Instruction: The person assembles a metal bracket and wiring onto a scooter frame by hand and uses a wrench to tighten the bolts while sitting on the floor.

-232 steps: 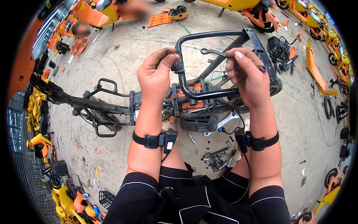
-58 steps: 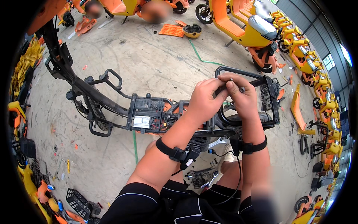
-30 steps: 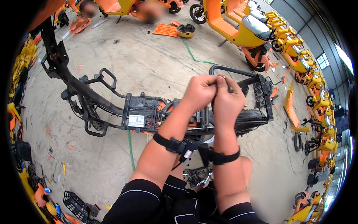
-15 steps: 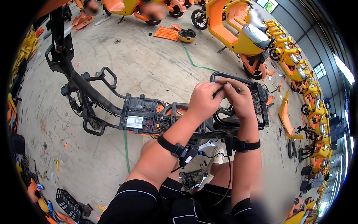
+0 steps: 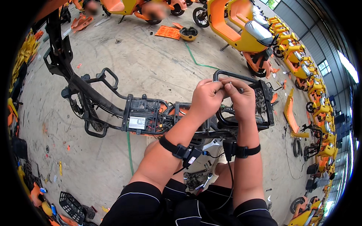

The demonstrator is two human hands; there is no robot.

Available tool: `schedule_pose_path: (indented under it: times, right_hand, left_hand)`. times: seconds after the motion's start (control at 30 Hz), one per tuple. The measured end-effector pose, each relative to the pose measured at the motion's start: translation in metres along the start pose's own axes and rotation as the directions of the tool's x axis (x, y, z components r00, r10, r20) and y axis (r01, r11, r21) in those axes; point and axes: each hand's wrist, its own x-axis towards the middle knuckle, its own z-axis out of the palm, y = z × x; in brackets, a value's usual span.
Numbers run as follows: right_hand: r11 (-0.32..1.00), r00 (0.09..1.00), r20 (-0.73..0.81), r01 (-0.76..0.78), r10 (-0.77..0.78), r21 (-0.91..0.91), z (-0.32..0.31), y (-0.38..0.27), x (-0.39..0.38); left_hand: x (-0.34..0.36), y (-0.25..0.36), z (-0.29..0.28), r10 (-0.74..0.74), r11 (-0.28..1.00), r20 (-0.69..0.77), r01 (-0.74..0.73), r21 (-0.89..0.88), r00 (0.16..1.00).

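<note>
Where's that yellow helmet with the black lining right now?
In the head view, the yellow, black-lined helmet lies on the grey concrete floor at upper centre, immediately right of the flat orange panel.

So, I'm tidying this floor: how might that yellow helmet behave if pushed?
The yellow helmet would probably rock, lying rounded side down. Its open, hollow form suggests it is light for its size. It looks hard, so should stay stiff.

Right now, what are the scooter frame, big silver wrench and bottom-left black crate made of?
Scooter frame: probably painted metal, satin black, with soft highlights on bent tubes. Wrench: looks like bare metal, perhaps steel, because it's silvery and shiny. Crate: likely dull plastic, judging by its moulded-looking holes.
</note>
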Motion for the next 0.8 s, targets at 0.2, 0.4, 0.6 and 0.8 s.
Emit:
schedule_pose_path:
  times: [0.2, 0.4, 0.6, 0.8]
  right_hand:
    - [0.982, 0.946, -0.323, -0.093, 0.035, -0.166, 0.035, -0.012, -0.014]
    - [0.987, 0.976, -0.213, -0.085, 0.055, -0.136, 0.017, 0.0, -0.01]
    - [0.997, 0.998, 0.015, -0.063, 0.064, -0.037, -0.001, 0.0, -0.001]
    - [0.997, 0.996, 0.055, 0.064, -0.067, 0.041, -0.003, 0.009, -0.001]
  left_hand:
    - [0.012, -0.014, -0.009, -0.24, 0.835, 0.301, 0.354, -0.422, 0.923]
    - [0.008, -0.017, -0.007, -0.07, 0.972, 0.224, 0.117, -0.202, 0.972]
    - [0.006, -0.015, -0.001, 0.034, 0.994, 0.098, -0.024, -0.106, 0.995]
    - [0.004, -0.005, -0.007, 0.139, 0.989, -0.01, -0.139, 0.048, 0.99]
